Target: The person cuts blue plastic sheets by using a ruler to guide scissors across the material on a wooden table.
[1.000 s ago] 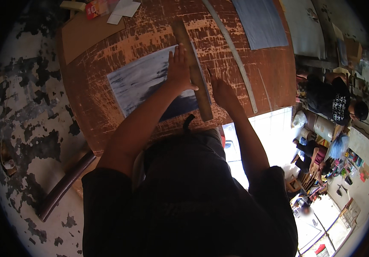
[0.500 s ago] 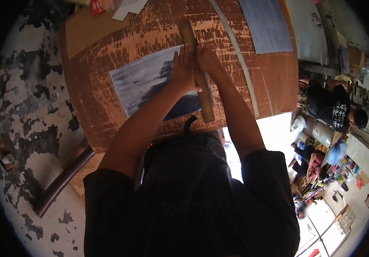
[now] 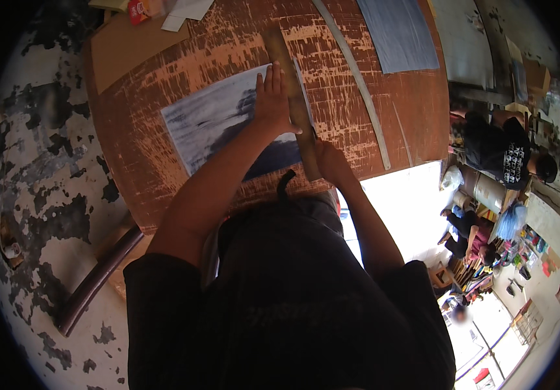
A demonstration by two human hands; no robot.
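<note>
The printed grey-blue sheet [image 3: 208,117] lies on the worn brown table [image 3: 416,123], your long straightedge [image 3: 301,120] across its right side. Your left hand [image 3: 272,107] presses flat there, fingers slightly apart, thumb on the straightedge. Your right hand [image 3: 332,162] has come down from beside your left fingertips to the straightedge's near end, fingers curled (I cannot tell on what). Farther right stands a cardboard box [image 3: 537,79], its contents hidden.
</note>
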